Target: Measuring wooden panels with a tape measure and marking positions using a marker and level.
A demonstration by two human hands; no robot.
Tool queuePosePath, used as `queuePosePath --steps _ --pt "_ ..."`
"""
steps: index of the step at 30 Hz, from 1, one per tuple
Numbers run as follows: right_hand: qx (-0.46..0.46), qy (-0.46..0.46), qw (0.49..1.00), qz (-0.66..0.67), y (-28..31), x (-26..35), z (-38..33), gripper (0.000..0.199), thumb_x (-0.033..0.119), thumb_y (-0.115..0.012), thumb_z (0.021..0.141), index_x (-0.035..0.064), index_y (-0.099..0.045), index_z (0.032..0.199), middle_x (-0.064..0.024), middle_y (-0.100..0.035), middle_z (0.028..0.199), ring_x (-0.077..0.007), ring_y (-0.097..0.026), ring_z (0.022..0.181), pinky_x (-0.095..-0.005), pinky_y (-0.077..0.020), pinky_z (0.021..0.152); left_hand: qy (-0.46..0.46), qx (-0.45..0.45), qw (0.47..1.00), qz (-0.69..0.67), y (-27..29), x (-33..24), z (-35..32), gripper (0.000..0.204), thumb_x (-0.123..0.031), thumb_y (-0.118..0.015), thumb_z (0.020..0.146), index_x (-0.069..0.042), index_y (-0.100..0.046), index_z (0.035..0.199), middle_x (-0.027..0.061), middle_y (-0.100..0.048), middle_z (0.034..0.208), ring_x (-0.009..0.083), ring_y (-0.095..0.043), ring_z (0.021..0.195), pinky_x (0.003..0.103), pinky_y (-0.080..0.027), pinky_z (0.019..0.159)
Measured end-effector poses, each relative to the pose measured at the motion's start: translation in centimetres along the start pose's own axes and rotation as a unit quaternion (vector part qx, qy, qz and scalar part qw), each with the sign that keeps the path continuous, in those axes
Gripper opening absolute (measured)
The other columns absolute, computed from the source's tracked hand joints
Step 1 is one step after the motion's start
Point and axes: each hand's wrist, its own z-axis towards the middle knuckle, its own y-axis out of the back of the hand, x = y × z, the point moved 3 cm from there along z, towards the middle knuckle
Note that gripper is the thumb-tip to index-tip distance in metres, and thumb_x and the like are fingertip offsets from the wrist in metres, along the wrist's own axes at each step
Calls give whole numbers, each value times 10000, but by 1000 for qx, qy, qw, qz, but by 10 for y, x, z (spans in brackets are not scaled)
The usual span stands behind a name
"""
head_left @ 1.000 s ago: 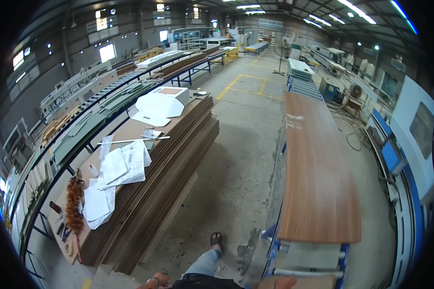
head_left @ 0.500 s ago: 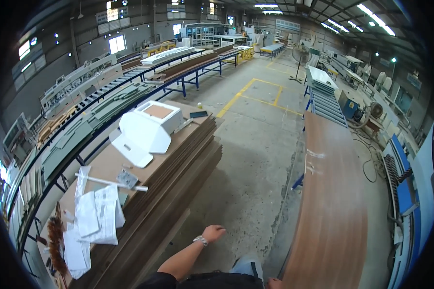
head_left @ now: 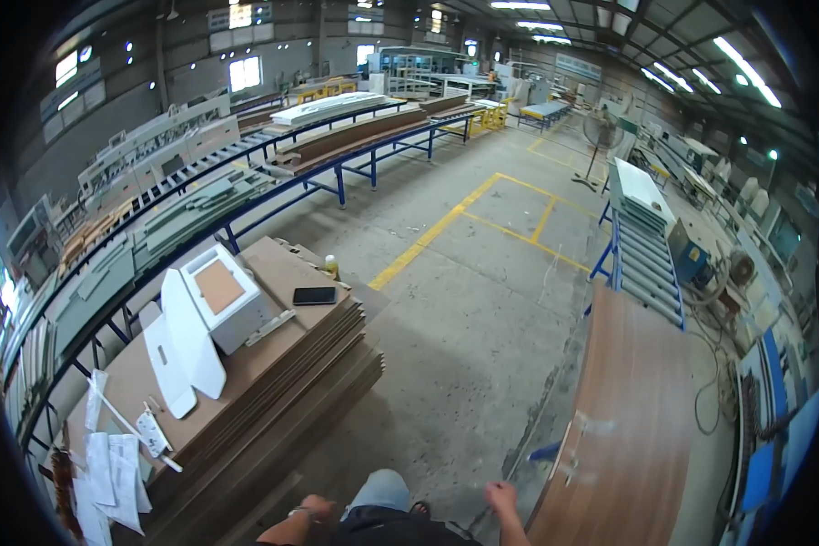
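My left hand (head_left: 317, 507), with a watch at the wrist, hangs low beside the near end of a stack of brown boards (head_left: 337, 359). It touches none of the boards that I can see, and its fingers are too small and blurred to read. My right hand (head_left: 500, 498) is raised a little, its fingers curled in with nothing visible in them. Just right of it lies a long wood-grain panel (head_left: 632, 391), apart from the hand. On the stack sit an opened white carton (head_left: 237, 314), a dark phone (head_left: 315, 296) and white papers and plastic wrap (head_left: 114, 469).
A roller conveyor (head_left: 644, 259) continues beyond the panel, bearing white-topped panels (head_left: 640, 193). Left of the stack, blue-framed conveyors carry green-grey strips (head_left: 187, 218). Yellow lines (head_left: 437, 232) mark the concrete floor ahead. A standing fan (head_left: 601, 135) and a trailing cable (head_left: 705, 391) are on the right.
My view has moved forward along the gap between stack and panel. My left hand has dropped back toward the stack, while my right hand has come up and forward into view.
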Motion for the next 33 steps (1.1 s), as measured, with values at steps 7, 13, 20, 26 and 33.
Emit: queuePosePath --steps 7,13,20,26,33 --pt "-39 65 997 5 55 158 287 158 163 -642 876 19 -682 929 -51 -657 751 -128 -630 613 -272 -475 524 144 19 980 -136 94 -117 154 421 -424 -526 923 -62 -743 911 127 -734 863 285 -708 901 382 -535 880" --pt "77 -203 974 65 29 84 413 271 275 -618 878 12 -666 830 -136 -646 678 -258 -638 549 -393 -503 468 -35 -24 988 -147 263 -362 325 495 -500 -527 896 -77 -731 1049 157 -708 1079 329 -659 1057 408 -501 941" --pt "101 -244 963 52 -29 268 588 247 251 -621 873 12 -663 829 -137 -641 682 -252 -639 554 -389 -501 465 -302 -186 902 -248 594 -647 397 419 -428 -570 915 -74 -705 1095 154 -722 995 333 -682 946 422 -533 839" --pt "106 -244 963 34 -60 417 852 222 228 -625 868 12 -661 828 -138 -637 687 -247 -640 558 -384 -499 461 -200 -226 923 -238 731 -706 548 416 -406 -542 922 -54 -703 1075 142 -729 916 264 -713 840 403 -544 794" --pt "178 44 948 -260 -88 585 1158 169 210 -611 887 52 -669 890 -120 -690 767 -249 -655 591 -393 -508 500 126 -35 913 -386 730 -623 620 335 -292 -598 929 2 -700 805 130 -699 732 220 -694 596 373 -564 560"
